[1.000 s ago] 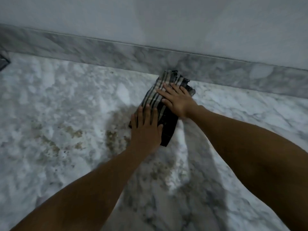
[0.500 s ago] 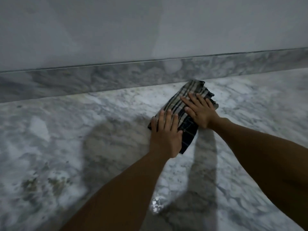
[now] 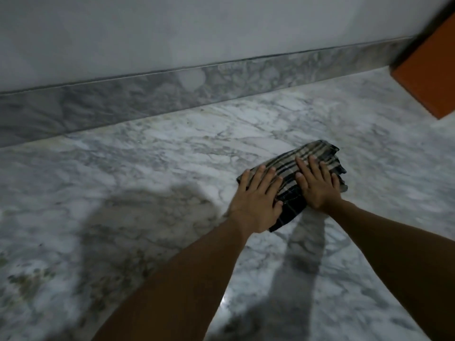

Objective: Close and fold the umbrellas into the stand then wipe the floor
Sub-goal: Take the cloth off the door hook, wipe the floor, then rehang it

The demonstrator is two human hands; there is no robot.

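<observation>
A folded plaid cloth [image 3: 311, 153], beige with dark stripes, lies flat on the grey-white marble floor [image 3: 152, 168]. My left hand [image 3: 256, 200] presses on its near left end with straight, spread fingers. Flat on the cloth's middle lies my right hand [image 3: 317, 185], fingers pointing toward the wall. Both palms cover much of the cloth. No umbrella or stand is in view.
A marble skirting strip [image 3: 157, 94] runs along the foot of a pale wall [image 3: 172, 28] behind the cloth. An orange-brown panel [image 3: 428, 77] reaches the floor at the upper right corner. Brownish marks speckle the floor at lower left [image 3: 27, 279].
Both hands have slid the cloth to the right along the wall and a little away from it. The stained patch now lies far to the left, and the orange panel has come into sight.
</observation>
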